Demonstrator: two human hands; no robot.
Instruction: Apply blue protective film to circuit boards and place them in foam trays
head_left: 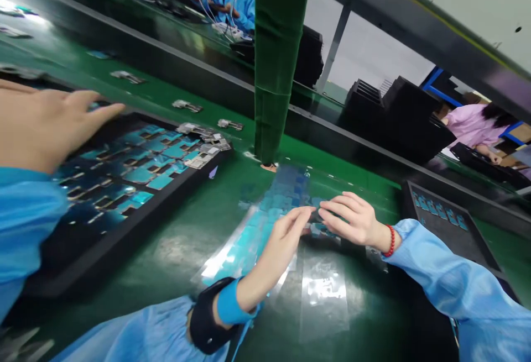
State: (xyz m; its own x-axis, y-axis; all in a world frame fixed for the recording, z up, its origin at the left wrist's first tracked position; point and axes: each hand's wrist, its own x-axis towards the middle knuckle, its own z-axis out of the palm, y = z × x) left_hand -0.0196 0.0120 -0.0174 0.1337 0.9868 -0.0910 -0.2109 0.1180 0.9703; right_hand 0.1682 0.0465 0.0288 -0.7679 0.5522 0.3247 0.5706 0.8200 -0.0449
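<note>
My left hand (286, 235), with a black strap and a blue cuff at its wrist, has its fingers pressed together over the green work mat. My right hand (350, 221), wearing a red bead bracelet (390, 240), faces it with bent fingers and the fingertips almost meeting those of the left. A small dark piece seems to lie between the fingertips, too hidden to name. Under and beyond the hands stretches a clear plastic sheet of blue film pieces (265, 218). Closer to me lies a transparent sheet (326, 290) that reflects the light.
At left, a co-worker's hand (50, 124) hovers over a black tray (136, 246) of blue-filmed parts. Small metal parts (186, 106) lie along the bench behind it. A green post (271, 63) rises ahead. Another black tray (446, 229) stands at right. Two people are across the bench.
</note>
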